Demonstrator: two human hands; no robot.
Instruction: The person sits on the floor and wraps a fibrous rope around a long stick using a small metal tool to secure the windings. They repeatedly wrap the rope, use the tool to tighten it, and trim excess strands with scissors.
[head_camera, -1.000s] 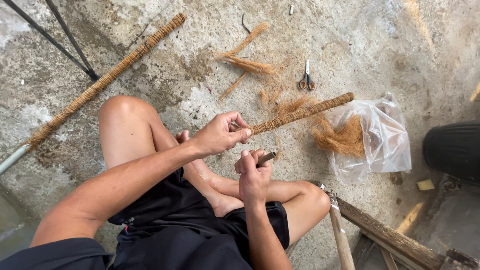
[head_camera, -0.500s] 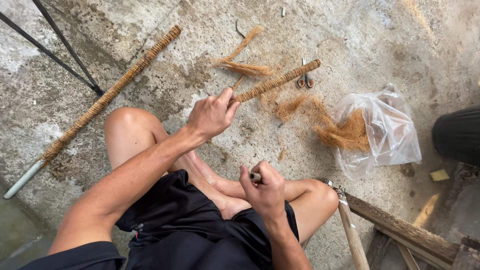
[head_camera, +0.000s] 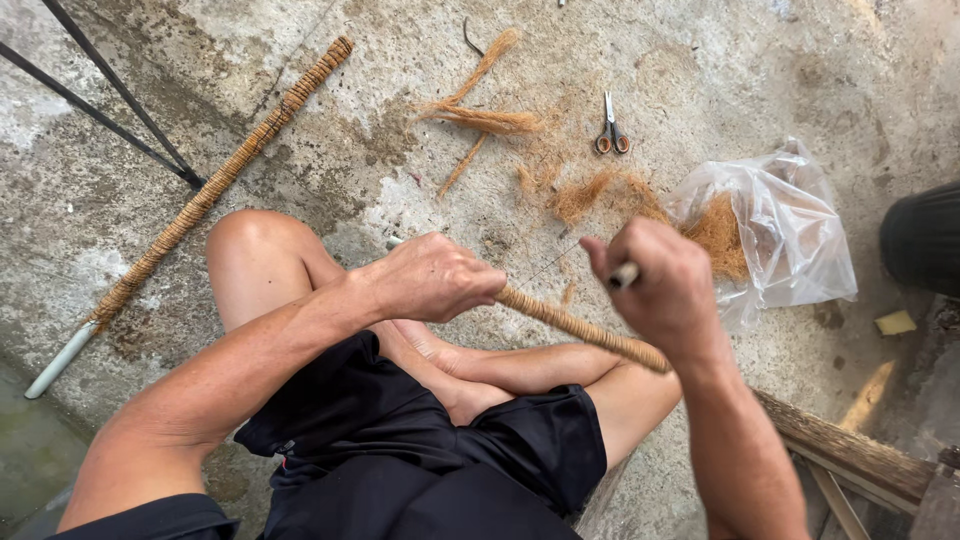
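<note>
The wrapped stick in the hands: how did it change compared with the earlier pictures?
The left hand swung the fibre-wrapped stick from pointing away to lying across the lap. The right hand rose from the lap, gripping a small tool. Both kept their grip. Scissors, plastic bag and long wrapped pole stayed put.

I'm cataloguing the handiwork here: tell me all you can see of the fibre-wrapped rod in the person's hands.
The fibre-wrapped rod is a thin, straight stick wound tightly in brown, coir-like fibre. It slants across the person's lap, high on the left and low on the right. The left hand grips its upper part, where a bare pale tip pokes out behind the knuckles. The lower end passes behind the right hand, which pinches a small pale piece; whether that hand touches the rod is unclear.
</note>
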